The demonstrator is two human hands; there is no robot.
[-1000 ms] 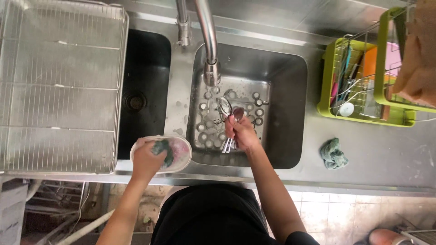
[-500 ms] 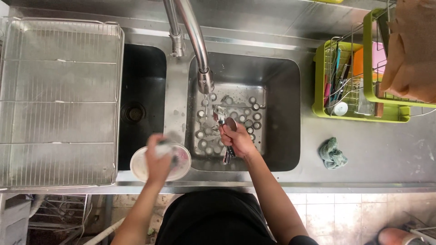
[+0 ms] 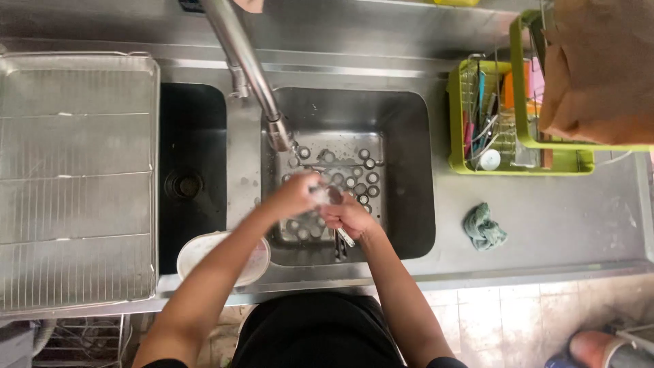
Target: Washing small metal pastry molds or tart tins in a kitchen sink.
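Over the right basin point(image 3: 409, 170), just near of the faucet spout point(image 3: 279, 133), the right hand point(image 3: 349, 215) pinches a bundle of cutlery point(image 3: 340, 240) whose handles point toward the person, while the left hand point(image 3: 296, 195) presses a sponge against its far tips

The right hand point(image 3: 349, 215) hides most of the cutlery point(image 3: 340, 244); only handle ends poke out below it, too small to count. The left hand point(image 3: 294, 195) is blurred, and what its fingers pinch cannot be told. The left forearm covers part of the bowl point(image 3: 204, 251). Far right, a foot point(image 3: 599, 349) is cut by the edge.
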